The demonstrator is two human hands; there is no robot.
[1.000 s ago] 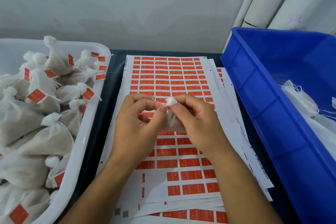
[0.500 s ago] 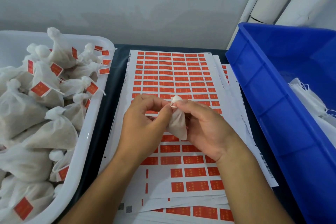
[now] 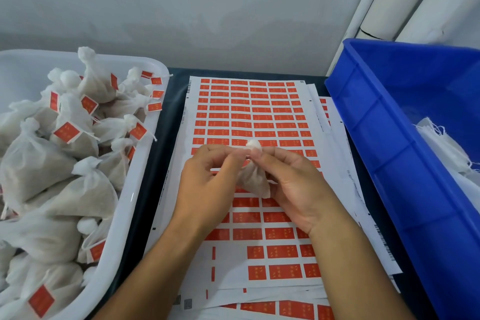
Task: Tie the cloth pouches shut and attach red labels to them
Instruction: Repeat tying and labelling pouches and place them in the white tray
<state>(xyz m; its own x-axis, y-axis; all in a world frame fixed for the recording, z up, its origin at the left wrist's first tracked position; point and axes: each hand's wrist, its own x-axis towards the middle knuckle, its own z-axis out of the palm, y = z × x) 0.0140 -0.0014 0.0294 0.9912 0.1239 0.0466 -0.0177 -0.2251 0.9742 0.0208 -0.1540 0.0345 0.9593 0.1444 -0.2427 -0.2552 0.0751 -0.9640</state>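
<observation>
The cloth pouch (image 3: 253, 180) now hangs lower between the left hand (image 3: 207, 184) and right hand (image 3: 296, 187), more exposed than one second ago.

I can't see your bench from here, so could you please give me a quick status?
Both hands, left hand and right hand, pinch the cloth pouch at its neck. No red label on it yet. Nothing in the way.

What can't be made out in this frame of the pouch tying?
- Head view: the string or knot at the neck of the pouch; the fingertips of the left hand and right hand cover it.
- The print on the red labels of the label sheet: too small and blurred.
- The white tray: cut off by the left edge.
- The blue bin: cut off at the right edge; most of its contents are out of view.
</observation>
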